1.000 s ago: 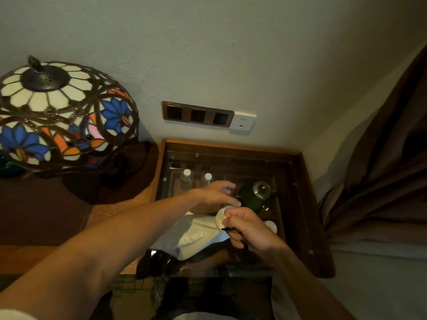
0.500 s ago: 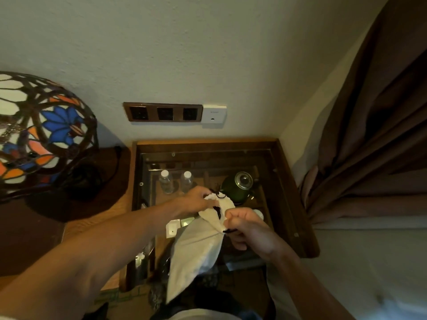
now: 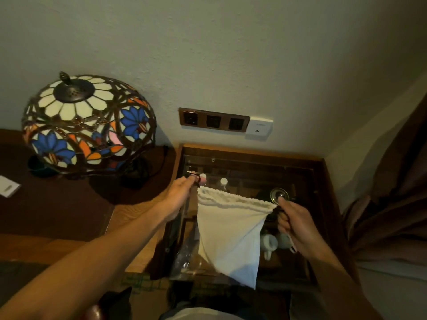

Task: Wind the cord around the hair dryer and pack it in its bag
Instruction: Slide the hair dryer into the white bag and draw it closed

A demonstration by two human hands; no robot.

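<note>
A white cloth drawstring bag (image 3: pixel 227 236) hangs between my two hands above a glass-topped side table (image 3: pixel 251 153). My left hand (image 3: pixel 182 192) pinches the bag's left top corner by its dark drawstring. My right hand (image 3: pixel 292 221) grips the right top corner and its drawstring. The bag's gathered mouth is stretched wide between them, and the body hangs limp and flat, tapering to a point. The hair dryer is not clearly visible; a dark object (image 3: pixel 115 303) lies at the bottom edge.
A stained-glass lamp (image 3: pixel 87 123) stands on the wooden desk (image 3: pixel 57 211) at left. Under the glass are two water bottles (image 3: pixel 223 182), a green kettle (image 3: pixel 278 195) and white cups (image 3: pixel 269 244). Wall sockets (image 3: pixel 213 120) sit above; a brown curtain (image 3: pixel 392 204) hangs at right.
My hands have moved apart, pulling the bag's mouth from bunched to stretched wide. The bag has come up off the table and now hangs. The view has swung back left.
</note>
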